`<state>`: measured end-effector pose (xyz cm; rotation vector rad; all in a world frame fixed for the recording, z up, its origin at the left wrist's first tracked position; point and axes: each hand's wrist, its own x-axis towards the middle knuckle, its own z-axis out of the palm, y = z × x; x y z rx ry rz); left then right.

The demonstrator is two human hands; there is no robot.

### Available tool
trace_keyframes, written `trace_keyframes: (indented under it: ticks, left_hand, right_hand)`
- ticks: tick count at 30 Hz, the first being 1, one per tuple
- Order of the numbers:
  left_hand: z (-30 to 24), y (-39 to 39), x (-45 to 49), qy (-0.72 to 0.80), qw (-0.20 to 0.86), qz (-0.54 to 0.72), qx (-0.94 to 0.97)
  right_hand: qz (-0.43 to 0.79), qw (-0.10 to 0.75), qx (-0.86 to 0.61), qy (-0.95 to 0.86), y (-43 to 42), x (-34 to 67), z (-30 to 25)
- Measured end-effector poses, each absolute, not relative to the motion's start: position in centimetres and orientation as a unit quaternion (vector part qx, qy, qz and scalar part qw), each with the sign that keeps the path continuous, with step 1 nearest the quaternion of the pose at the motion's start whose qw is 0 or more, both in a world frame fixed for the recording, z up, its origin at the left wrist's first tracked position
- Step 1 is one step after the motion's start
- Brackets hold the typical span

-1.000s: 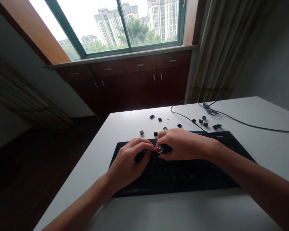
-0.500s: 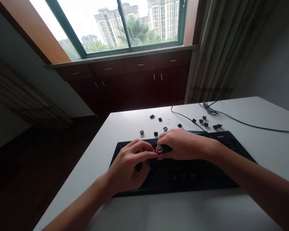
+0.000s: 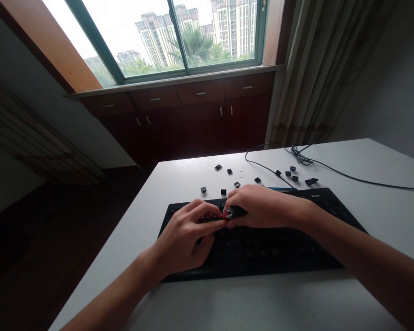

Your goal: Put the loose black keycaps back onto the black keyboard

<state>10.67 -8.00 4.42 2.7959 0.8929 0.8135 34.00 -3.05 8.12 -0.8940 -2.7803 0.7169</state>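
Both my hands are over the middle of a black computer keyboard (image 3: 269, 248), with their fingertips meeting. My right hand (image 3: 262, 208) pinches a small black keycap (image 3: 236, 212) with a glint of metal at its edge. My left hand (image 3: 184, 243) curls around a thin black piece (image 3: 210, 220) that reaches toward the keycap. I cannot tell exactly what that piece is. My hands hide the keys beneath them.
Several loose black keycaps (image 3: 218, 167) lie on the white table (image 3: 255, 299) beyond the keyboard. Behind them runs a black cable (image 3: 348, 175), with a blue strip (image 3: 279, 188) at the keyboard's far edge. The table's left edge drops to a dark floor.
My left hand has shifted slightly right, and the thin black piece now shows level across its fingers. My right hand and the keycap in it have barely moved.
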Motion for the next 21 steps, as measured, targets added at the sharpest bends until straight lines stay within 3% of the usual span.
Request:
trace_keyframes:
  ticks: [21]
  left_hand:
    - [4.20,-8.02,10.54,0.280,0.052,0.276,0.918]
  right_hand:
    - [0.205,0.065,-0.279,-0.936,-3.25,34.26,8.23]
